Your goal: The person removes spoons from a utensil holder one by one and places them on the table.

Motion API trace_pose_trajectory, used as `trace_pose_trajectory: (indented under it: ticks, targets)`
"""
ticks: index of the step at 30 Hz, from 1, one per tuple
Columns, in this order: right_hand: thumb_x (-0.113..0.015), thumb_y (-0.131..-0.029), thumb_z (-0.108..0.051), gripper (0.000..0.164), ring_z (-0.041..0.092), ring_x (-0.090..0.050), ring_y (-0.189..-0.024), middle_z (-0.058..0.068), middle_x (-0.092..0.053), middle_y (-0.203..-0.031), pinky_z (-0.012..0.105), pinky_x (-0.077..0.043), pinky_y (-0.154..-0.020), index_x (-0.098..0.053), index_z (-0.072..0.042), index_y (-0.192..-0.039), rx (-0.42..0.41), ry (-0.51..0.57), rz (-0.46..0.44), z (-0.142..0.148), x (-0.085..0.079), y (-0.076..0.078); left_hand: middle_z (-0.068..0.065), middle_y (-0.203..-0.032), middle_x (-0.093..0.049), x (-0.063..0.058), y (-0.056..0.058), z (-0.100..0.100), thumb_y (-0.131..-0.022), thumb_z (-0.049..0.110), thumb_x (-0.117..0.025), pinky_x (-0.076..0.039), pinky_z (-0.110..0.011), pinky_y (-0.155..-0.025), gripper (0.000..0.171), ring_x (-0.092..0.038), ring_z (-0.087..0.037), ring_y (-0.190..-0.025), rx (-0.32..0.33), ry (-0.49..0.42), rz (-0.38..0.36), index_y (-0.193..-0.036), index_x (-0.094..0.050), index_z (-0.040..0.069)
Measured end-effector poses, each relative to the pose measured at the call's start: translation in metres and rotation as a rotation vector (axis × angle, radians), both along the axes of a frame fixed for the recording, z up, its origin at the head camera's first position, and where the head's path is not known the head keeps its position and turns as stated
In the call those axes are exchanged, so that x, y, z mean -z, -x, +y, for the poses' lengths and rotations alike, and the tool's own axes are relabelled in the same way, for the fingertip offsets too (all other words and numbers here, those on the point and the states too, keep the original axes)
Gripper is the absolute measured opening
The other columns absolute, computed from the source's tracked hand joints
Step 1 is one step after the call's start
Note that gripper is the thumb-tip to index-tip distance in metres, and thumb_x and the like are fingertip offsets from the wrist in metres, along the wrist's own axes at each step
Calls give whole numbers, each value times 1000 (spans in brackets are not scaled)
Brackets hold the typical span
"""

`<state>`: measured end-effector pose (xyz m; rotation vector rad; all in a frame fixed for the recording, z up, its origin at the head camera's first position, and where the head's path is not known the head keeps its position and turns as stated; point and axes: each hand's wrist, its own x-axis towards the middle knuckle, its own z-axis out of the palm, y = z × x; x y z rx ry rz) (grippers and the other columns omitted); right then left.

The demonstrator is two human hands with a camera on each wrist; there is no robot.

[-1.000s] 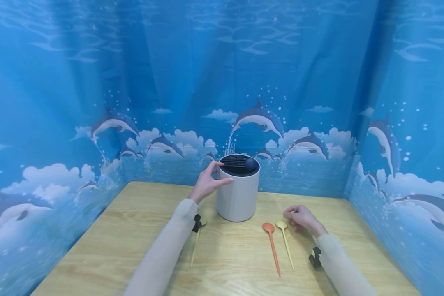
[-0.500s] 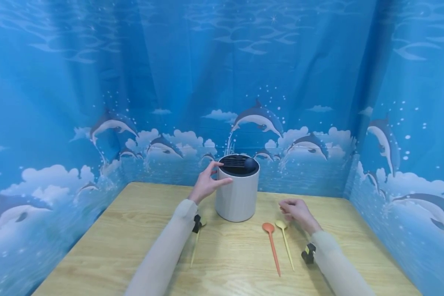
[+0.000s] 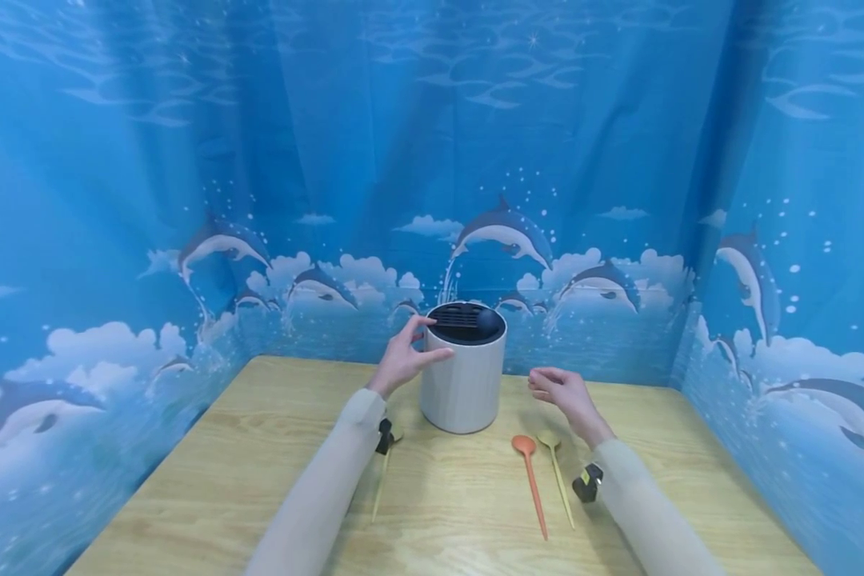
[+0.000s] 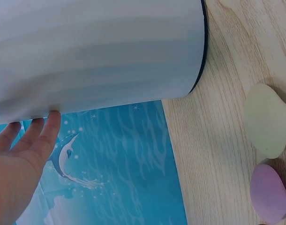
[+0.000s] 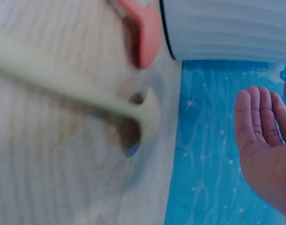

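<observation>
A white, faintly ribbed round utensil holder (image 3: pixel 462 392) with a black slotted top (image 3: pixel 457 320) stands upright near the table's back edge. My left hand (image 3: pixel 401 358) touches its left side near the rim, thumb across the front. In the left wrist view the extended fingers (image 4: pixel 50 129) meet the white wall. My right hand (image 3: pixel 565 398) hangs in the air right of the holder, with nothing in it; the right wrist view shows its fingers side by side. Below it lie an orange spoon (image 3: pixel 530 480) and a pale yellow spoon (image 3: pixel 558 476), handles toward me.
Another pale yellow spoon (image 4: pixel 267 122) and a purple spoon (image 4: pixel 269 194) lie on the table by my left forearm, whose sleeve partly hides them in the head view. A blue dolphin-print curtain (image 3: pixel 360 160) surrounds the wooden table (image 3: pixel 223 480) at back and sides.
My right hand has moved left and away from me, from beside the yellow spoon's bowl toward the holder. The left hand, the holder and the spoons keep their places.
</observation>
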<state>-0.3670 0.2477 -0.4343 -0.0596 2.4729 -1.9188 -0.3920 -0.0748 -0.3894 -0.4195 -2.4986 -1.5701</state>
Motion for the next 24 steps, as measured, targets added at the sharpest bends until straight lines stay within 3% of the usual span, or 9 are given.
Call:
trace_pose_trajectory:
  ticks: [6, 14, 20, 24]
  targets:
    - [-62, -97, -35, 54, 21, -65, -110, 25, -59, -131, 40, -53, -99, -54, 2, -136, 32, 50, 62, -16, -11, 3, -3, -156, -37, 2, 0, 0, -69, 69, -76, -44, -60, -104, 77, -42, -32, -139, 7, -5, 1, -132, -48, 35]
    - [-64, -95, -36, 57, 33, -62, -118, 26, -57, -134, 42, -52, -100, -54, 2, -135, 35, 148, 119, -39, -32, 7, -3, -157, -37, 3, 1, 0, -69, 67, -76, -43, -60, -105, 76, -42, -32, -139, 5, -5, 1, -132, -48, 35]
    - [-65, -95, -35, 50, 12, -66, -104, 18, -62, -129, 40, -53, -98, -59, 0, -130, 68, 215, 176, -56, -52, 11, -3, -157, -36, 2, 1, -2, -69, 67, -77, -42, -60, -106, 76, -41, -33, -140, 8, -7, 0, -132, -49, 35]
    - [-65, -94, -39, 51, 11, -65, -105, 14, -62, -130, 38, -53, -98, -60, -4, -131, 88, 196, 219, -61, -62, 14, -3, -157, -36, 1, 1, -2, -69, 67, -77, -42, -60, -105, 76, -42, -33, -140, 11, -11, 7, -131, -49, 35]
